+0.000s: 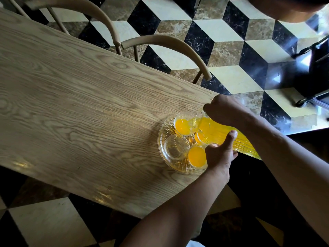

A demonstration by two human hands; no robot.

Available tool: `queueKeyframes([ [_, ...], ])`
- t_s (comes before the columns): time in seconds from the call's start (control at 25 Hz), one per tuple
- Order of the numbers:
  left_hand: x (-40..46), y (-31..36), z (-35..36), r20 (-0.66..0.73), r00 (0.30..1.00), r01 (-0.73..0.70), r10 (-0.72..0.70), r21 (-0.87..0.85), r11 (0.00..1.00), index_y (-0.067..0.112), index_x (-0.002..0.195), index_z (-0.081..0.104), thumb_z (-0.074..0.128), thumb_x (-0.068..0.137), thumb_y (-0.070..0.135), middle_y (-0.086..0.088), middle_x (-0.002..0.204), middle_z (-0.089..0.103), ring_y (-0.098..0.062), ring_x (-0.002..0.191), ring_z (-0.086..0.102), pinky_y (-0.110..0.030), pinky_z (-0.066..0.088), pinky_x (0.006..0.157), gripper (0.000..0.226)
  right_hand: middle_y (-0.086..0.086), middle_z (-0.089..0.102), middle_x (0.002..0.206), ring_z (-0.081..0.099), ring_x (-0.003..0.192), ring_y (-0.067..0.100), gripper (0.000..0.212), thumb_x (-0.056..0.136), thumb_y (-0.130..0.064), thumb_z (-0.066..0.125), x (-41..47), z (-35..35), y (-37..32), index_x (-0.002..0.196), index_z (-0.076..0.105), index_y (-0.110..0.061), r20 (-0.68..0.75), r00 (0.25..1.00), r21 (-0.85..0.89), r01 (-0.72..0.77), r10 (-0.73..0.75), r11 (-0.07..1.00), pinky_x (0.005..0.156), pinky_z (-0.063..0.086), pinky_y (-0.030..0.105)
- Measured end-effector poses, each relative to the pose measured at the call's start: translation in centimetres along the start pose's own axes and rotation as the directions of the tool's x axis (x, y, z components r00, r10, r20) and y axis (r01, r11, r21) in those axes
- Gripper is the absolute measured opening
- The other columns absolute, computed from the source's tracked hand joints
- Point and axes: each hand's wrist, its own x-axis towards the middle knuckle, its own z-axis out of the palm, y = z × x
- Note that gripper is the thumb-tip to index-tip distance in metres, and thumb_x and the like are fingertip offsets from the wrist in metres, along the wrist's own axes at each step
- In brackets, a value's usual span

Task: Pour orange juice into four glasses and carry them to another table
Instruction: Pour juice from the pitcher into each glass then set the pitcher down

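Observation:
A ribbed glass pitcher [224,138] of orange juice is tilted low over a clear glass tray [164,157] near the right end of the wooden table [71,104]. My right hand [226,110] grips its handle near the spout, and my left hand [219,154] steadies its body from below. Juice runs into the far glass [184,124]. The near glass [196,155] holds juice, and a third glass [200,137], half hidden under the pitcher, also holds juice. The left glass [176,147] is clear with no juice in it.
Two curved wooden chair backs [170,45] stand along the table's far edge. The floor is a black, white and brown cube-pattern tile [227,31]. A dark metal-framed object [315,72] stands at the right. The tray sits close to the table's right corner.

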Motion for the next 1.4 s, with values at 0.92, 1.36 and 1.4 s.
queueKeyframes([
  [0.92,0.4,0.2,-0.5,-0.022,0.999,-0.025,0.027,0.090,0.996,0.012,0.072,0.052,0.086,0.039,0.064,0.010,0.040,0.053,-0.021,0.072,0.058,-0.045,0.059,0.077,0.070,0.008,0.047,0.063,0.040,0.053,0.021,0.037,0.097,-0.033,0.049,-0.9,-0.9,0.0,0.077,0.061,-0.004,-0.031,0.999,0.020,-0.011,0.012,1.000,0.050,0.031,0.028],
  [1.36,0.7,0.9,-1.9,-0.088,0.978,-0.160,0.190,0.270,0.949,0.017,0.059,0.046,0.083,0.021,0.087,-0.003,0.060,0.049,-0.017,0.067,0.049,-0.042,0.059,0.069,0.088,0.013,0.060,0.067,0.049,0.057,0.025,0.036,0.091,-0.031,0.054,-2.5,-1.5,0.0,0.081,0.066,0.002,-0.074,0.995,0.254,-0.053,0.074,0.966,0.053,0.034,0.029],
  [1.4,0.6,0.9,-2.0,-0.085,0.977,-0.164,0.194,0.273,0.948,0.016,0.062,0.047,0.082,0.020,0.088,-0.004,0.062,0.049,-0.017,0.067,0.049,-0.039,0.055,0.067,0.090,0.015,0.064,0.071,0.051,0.059,0.026,0.036,0.090,-0.031,0.054,-2.6,-1.5,0.0,0.083,0.067,0.002,-0.078,0.994,0.268,-0.049,0.073,0.962,0.054,0.036,0.030],
])
